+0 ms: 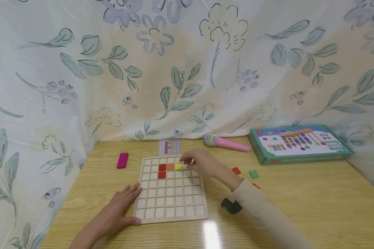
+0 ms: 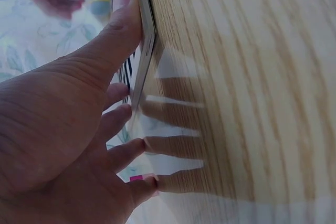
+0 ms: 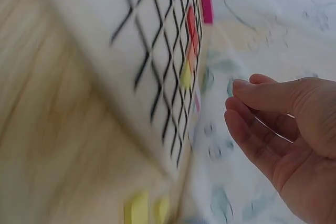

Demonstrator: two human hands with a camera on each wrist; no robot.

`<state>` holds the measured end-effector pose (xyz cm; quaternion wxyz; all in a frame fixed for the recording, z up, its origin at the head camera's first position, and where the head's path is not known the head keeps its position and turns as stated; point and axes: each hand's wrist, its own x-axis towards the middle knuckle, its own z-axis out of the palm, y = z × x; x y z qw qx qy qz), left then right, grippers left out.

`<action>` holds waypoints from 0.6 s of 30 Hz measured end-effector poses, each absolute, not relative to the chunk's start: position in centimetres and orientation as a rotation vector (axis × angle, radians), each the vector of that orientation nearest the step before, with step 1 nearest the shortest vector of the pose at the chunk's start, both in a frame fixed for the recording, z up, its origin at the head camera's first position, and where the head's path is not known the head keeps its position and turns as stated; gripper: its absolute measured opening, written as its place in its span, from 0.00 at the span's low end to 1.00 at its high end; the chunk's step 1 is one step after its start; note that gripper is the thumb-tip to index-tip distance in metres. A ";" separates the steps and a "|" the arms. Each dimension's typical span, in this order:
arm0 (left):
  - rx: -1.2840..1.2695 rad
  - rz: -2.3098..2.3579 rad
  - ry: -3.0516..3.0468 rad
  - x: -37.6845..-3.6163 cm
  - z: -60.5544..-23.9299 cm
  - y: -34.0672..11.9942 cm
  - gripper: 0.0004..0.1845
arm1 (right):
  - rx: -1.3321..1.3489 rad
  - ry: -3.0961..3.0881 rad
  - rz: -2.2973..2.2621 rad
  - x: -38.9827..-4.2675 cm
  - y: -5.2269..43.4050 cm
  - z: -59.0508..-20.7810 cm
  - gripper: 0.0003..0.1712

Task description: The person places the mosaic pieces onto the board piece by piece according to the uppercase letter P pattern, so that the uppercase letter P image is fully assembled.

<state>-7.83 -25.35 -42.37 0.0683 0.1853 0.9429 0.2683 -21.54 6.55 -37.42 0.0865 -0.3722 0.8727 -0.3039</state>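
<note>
A wooden grid board [image 1: 171, 197] lies on the table, holding two red tiles [image 1: 162, 171], an orange tile [image 1: 170, 166] and a yellow tile [image 1: 178, 166] in its upper rows. My left hand [image 1: 121, 204] lies flat on the table against the board's left edge; its thumb [image 2: 123, 9] presses the board's rim [image 2: 147, 51]. My right hand [image 1: 194, 164] hovers over the board's upper right, just beside the yellow tile. In the right wrist view the right hand [image 3: 273, 124] has loosely curled fingers and an empty palm, next to the blurred board [image 3: 147, 51].
A magenta block [image 1: 122, 160] lies left of the board and a pattern card [image 1: 169, 146] behind it. A pink toy microphone [image 1: 227, 142] and a green game box [image 1: 299, 143] sit at the back right. Loose red [image 1: 236, 170] and green [image 1: 254, 174] tiles and a black object [image 1: 231, 206] lie to the right.
</note>
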 end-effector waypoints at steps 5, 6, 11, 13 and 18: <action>0.566 0.807 2.844 -7.8 -42.3 -25.4 0.51 | -1.065 2.664 -0.878 -21.8 11.2 -37.4 0.15; 0.570 0.809 2.845 -7.8 -42.3 -25.3 0.51 | -1.055 2.677 -0.873 -21.8 12.1 -37.6 0.15; 0.587 0.821 2.855 -7.8 -42.5 -25.3 0.51 | -0.964 2.741 -0.812 -21.6 16.9 -38.9 0.16; 0.584 0.830 2.863 -7.7 -42.5 -25.3 0.51 | -0.936 2.748 -0.790 -21.5 18.5 -39.3 0.17; 0.593 0.861 2.872 -7.7 -42.7 -25.3 0.51 | -0.899 2.738 -0.812 -21.0 21.4 -39.7 0.16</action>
